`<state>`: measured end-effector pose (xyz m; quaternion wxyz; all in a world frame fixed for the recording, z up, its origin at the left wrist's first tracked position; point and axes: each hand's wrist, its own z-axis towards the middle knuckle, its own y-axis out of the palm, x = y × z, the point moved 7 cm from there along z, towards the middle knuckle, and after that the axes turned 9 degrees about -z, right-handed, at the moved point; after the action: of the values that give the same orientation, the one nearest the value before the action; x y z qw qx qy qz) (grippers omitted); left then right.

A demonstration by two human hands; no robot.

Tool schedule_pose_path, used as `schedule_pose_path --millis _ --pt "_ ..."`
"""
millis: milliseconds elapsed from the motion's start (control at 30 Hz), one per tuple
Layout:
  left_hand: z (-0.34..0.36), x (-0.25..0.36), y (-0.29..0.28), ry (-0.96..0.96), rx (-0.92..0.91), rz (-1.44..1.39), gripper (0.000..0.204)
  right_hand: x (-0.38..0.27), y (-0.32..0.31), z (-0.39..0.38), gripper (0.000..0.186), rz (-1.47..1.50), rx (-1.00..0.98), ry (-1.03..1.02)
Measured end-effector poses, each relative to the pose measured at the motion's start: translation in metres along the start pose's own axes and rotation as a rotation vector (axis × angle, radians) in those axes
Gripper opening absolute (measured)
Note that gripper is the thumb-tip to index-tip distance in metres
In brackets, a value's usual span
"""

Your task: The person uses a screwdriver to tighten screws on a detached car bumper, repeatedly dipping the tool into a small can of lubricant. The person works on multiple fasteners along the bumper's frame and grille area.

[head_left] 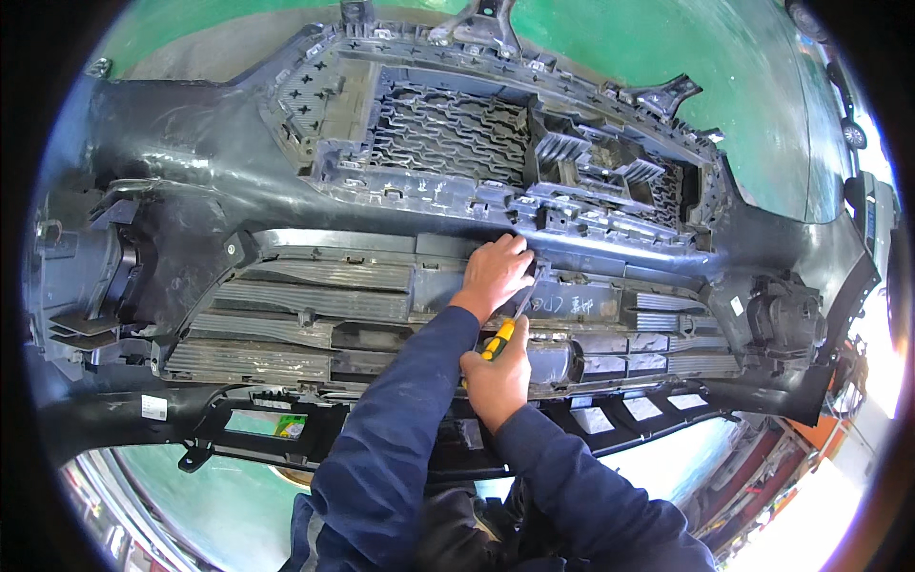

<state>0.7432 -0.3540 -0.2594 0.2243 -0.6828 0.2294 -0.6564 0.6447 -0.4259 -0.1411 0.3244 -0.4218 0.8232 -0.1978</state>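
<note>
The back side of a black car bumper cover (191, 214) lies before me. My right hand (502, 377) is closed round the yellow and dark handle of a screwdriver (498, 339). Its metal shaft slants up and right, with the tip by the upper edge of the lower grille (367, 276), just right of my left hand. My left hand (496, 276) has its fingers curled over that same edge, near the seam with the bumper. Exactly what the tip touches is too small to make out. Pale handwriting marks the panel right of the screwdriver.
Above sits the upper grille (448, 133) with a honeycomb-like mesh and brackets. A black lower strip with rectangular openings (643, 408) runs nearest me. Beneath is a green floor (610, 38). Parked cars (853, 133) show at the right rim.
</note>
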Motion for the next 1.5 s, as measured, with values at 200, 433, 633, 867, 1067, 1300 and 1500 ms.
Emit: schedule_pose_path --millis 200,433,633,867,1067,1300,1500 --pt "0.003 0.006 0.013 -0.002 0.062 0.022 0.045 -0.009 -0.018 0.021 0.097 0.406 -0.07 0.05" --pt "0.007 0.02 0.008 -0.048 0.009 0.115 0.048 -0.002 -0.063 0.036 0.098 0.116 -0.24 -0.124" --pt "0.007 0.021 0.019 0.008 0.018 0.154 0.05 0.034 -0.118 0.054 0.111 -0.316 -0.636 -0.125" --pt "0.021 0.028 0.035 0.018 -0.011 0.194 0.052 0.032 -0.154 0.074 0.105 -0.605 -0.716 -0.212" --pt "0.032 0.037 0.037 0.016 -0.085 0.243 0.056 -0.015 -0.192 0.111 0.098 -0.834 -0.923 -0.304" --pt "0.029 0.025 0.043 -0.018 -0.1 0.214 0.056 -0.01 -0.206 0.088 0.087 -0.777 -0.976 -0.296" --pt "0.045 0.043 0.05 -0.016 -0.16 0.246 0.054 0.033 -0.349 0.101 0.094 -0.67 -0.507 -0.338"
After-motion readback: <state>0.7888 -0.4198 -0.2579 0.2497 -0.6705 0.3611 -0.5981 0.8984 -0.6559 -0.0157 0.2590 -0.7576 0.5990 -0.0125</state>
